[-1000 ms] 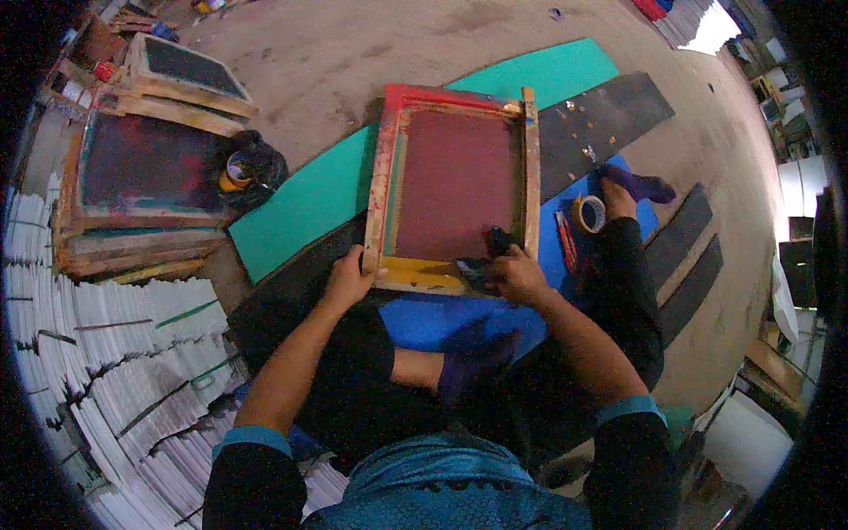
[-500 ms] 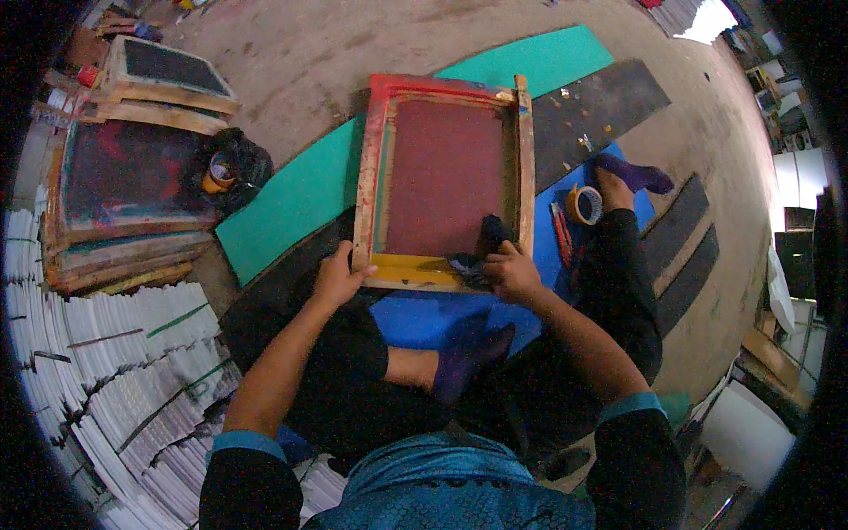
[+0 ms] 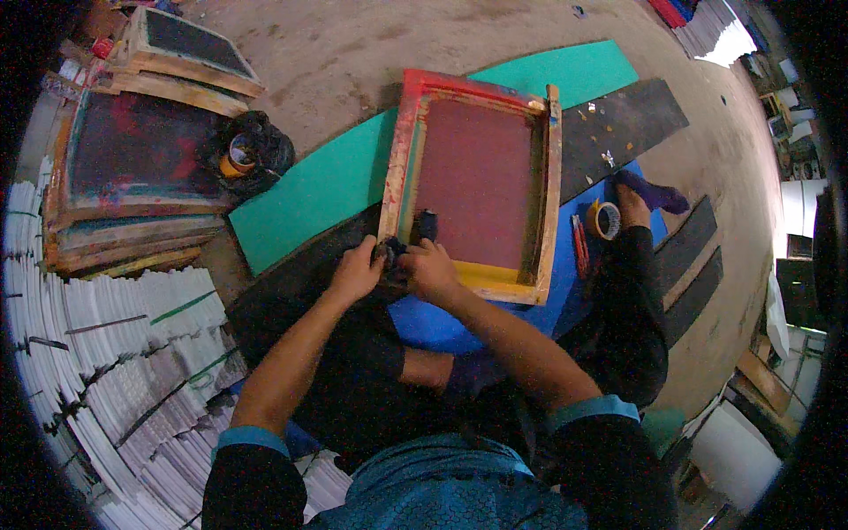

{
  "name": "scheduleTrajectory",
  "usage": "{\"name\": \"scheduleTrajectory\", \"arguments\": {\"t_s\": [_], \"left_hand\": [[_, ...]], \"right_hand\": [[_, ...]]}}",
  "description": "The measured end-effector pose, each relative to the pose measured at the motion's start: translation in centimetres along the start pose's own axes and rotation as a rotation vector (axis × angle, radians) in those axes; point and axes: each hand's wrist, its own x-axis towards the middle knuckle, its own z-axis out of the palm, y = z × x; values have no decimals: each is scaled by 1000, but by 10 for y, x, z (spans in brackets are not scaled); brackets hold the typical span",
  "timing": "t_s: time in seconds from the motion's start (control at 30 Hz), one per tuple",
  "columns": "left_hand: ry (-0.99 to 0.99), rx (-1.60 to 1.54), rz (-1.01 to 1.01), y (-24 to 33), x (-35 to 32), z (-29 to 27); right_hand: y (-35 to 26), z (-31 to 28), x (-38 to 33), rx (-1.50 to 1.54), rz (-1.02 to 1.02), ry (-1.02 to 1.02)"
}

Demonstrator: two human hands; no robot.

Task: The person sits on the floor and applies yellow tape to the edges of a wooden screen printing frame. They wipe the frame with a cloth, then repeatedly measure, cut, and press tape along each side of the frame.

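Observation:
A wooden screen printing frame (image 3: 551, 190) with maroon mesh (image 3: 481, 172) lies tilted in front of me; its far bar is red and its near bar has a yellow strip. My left hand (image 3: 355, 272) is closed at the frame's near left corner, its fingertips partly hidden by dark cloth. My right hand (image 3: 429, 272) is closed around a black rag (image 3: 427, 226), pressing it against that same corner. Part of the rag bunches between both hands.
Blue mat (image 3: 433, 325), green strip (image 3: 309, 181) and black strips lie beneath and around. At right sit a tape roll (image 3: 604, 220) and red-handled tool (image 3: 579, 246). At left are stacked screens (image 3: 141, 159), a black bag holding a cup (image 3: 237, 157), and bundled paper stacks (image 3: 150, 327).
My right hand has swept the rag leftward along the near bar, from the right part to the left corner. The view has shifted slightly, and the left hand stays by that corner.

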Motion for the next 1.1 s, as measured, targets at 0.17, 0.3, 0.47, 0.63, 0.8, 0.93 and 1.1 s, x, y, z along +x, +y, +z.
{"name": "scheduleTrajectory", "arguments": {"t_s": [0.17, 0.3, 0.47, 0.63, 0.8, 0.93, 1.1], "left_hand": [[-20, -97, -38, -7, 3, 4], [-29, -85, -31, -9, -1, 6], [-19, -85, -69, -13, 5, 12], [-34, -154, -107, -13, 2, 11], [73, -98, -11, -27, -3, 23], [-34, -116, -85, -11, -1, 8], [-23, -105, -135, -16, -3, 5]], "right_hand": [[5, 14, 5, 25, 15, -40], [26, -21, -19, 48, -5, -61], [4, 5, 2, 24, 26, -16], [16, 4, -8, 17, 54, -18], [54, -34, -71, -78, 131, 2], [94, -53, -129, -231, 222, 4], [121, -98, -165, -355, 89, -47]]}}
